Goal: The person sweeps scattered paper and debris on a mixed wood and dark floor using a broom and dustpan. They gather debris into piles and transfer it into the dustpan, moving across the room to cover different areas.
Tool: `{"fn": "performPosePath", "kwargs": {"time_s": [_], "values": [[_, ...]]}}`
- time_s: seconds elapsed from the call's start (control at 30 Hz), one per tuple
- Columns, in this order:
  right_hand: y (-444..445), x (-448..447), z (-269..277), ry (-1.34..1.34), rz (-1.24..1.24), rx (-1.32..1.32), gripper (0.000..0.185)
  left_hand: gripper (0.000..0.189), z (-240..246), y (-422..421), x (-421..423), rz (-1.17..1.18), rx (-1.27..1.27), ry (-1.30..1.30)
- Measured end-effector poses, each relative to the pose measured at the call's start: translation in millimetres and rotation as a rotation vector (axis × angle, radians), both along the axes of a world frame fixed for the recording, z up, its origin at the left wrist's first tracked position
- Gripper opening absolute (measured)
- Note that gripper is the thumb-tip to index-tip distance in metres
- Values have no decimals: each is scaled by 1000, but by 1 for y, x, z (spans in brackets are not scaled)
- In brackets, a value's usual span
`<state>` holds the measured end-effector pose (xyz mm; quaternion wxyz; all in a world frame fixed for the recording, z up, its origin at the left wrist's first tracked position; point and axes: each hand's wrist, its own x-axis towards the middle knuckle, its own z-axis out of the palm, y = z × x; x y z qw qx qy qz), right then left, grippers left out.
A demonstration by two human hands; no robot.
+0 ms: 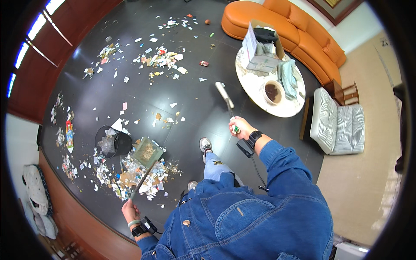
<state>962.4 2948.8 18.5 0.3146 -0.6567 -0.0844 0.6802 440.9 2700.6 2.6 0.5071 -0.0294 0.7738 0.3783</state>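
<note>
My left hand (130, 211) grips the stick of a long-handled dustpan (140, 158). Its pale green pan holds some brownish debris and is over the edge of a large litter pile (135, 187). A black waste bin (123, 143) with a clear plastic bag inside lies tipped beside the pan. Out to the right, my right hand (240, 126) is closed around the handle of a tool with a white bar-shaped head (223, 92); its exact kind is unclear. That head points away from me over the dark tiled floor (195, 107).
More paper scraps (164, 60) lie in heaps across the floor. At right, an oval white table (248, 83) bears a cardboard box (261, 63), a bucket of dark contents (273, 93) and a pale cloth (287, 78). An orange sofa (312, 42) and a patterned chair (347, 130) stand beyond it.
</note>
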Motion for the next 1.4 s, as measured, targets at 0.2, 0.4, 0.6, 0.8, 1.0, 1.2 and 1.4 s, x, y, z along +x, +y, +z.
{"fn": "performPosePath", "kwargs": {"time_s": [0.2,0.4,0.6,0.8,1.0,1.2,1.4], "values": [[142,53,-69,-61,-100,-93,7,17,24,58,44,66,-43,38],[176,22,-100,24,209,-189,5,20,55,81,64,173,-87,76],[91,-74,-60,6,436,-401,73,23,61,96,73,241,-106,92],[100,-131,-29,242,535,-443,30,21,52,107,73,229,-132,108],[118,-133,-22,438,594,-409,19,17,42,122,51,103,-122,81],[119,-83,13,384,437,-328,34,14,18,127,15,-7,-97,55],[110,-107,11,83,600,-308,43,17,-5,120,-5,-49,-17,26]]}}
